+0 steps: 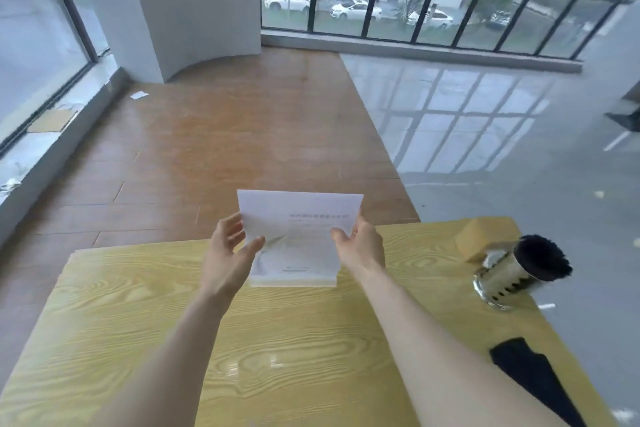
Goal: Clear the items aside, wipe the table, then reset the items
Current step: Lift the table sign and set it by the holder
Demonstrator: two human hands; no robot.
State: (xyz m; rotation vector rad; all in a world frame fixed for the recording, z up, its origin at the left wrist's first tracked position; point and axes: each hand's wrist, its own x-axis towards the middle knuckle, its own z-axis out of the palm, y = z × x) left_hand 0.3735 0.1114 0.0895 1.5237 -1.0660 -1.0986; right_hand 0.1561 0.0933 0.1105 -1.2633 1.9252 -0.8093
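Note:
A white stack of paper sheets (298, 236) stands tilted up at the far middle of the yellow wood-grain table (284, 340), its lower edge resting on the tabletop. My left hand (230, 250) grips the stack's left edge and my right hand (360, 246) grips its right edge. A metal holder full of black chopsticks (516, 274) stands at the right, with a tan tissue box (485, 236) just behind it. A black cloth (533, 378) lies at the table's near right edge.
Beyond the table's far edge is brown wood floor (225, 149) and grey tile floor (502, 149). Large windows and a white column stand at the back. The table's left half holds nothing.

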